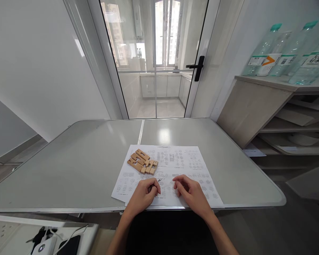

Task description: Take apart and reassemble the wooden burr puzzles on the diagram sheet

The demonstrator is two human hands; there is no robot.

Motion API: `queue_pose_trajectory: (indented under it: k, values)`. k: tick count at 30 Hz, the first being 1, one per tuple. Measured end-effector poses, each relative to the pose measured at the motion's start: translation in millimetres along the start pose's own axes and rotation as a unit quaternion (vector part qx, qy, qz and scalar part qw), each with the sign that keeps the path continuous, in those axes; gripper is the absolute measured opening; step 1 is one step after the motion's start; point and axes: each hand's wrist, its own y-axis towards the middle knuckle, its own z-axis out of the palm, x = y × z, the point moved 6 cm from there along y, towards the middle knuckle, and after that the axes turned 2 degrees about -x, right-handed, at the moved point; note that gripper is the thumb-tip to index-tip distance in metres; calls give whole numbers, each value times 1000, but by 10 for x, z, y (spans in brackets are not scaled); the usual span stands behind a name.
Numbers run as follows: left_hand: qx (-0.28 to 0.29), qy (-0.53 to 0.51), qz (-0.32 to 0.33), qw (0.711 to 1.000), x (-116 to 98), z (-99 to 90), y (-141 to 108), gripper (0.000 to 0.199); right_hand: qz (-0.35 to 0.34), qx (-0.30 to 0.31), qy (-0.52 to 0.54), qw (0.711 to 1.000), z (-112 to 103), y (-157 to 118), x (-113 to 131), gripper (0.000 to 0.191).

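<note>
My left hand (146, 192) rests on the lower part of the printed sheets (187, 166), its fingers curled into a loose fist with nothing visible in it. To its right my right hand (189, 189) lies over the same paper, fingers loosely bent and a little apart, holding nothing I can see. Just beyond my left hand, a group of flat wooden puzzle pieces (142, 162) with notches and slots lies close together on the paper; neither hand touches them. Rows of small line drawings cover the white sheets, which overlap at the lower left.
The grey-white table (69, 166) reaches to a glass door with a black handle (199, 68). At right, a wooden shelf (263, 102) carries several plastic bottles (284, 53). Low on the left, a white surface holds a dark phone (69, 245), a white device (44, 247) and cables.
</note>
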Motion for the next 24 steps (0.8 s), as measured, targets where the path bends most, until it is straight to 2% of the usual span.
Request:
queue_pose_trajectory:
  k: [15, 24]
  values:
    - [-2, -1, -5, 1000, -5, -5, -5, 25, 1, -4, -9, 1000, -3, -6, -9, 35]
    - [-3, 0, -4, 1000, -20, -10, -8, 25, -2, -1, -7, 1000, -7, -6, 8, 28]
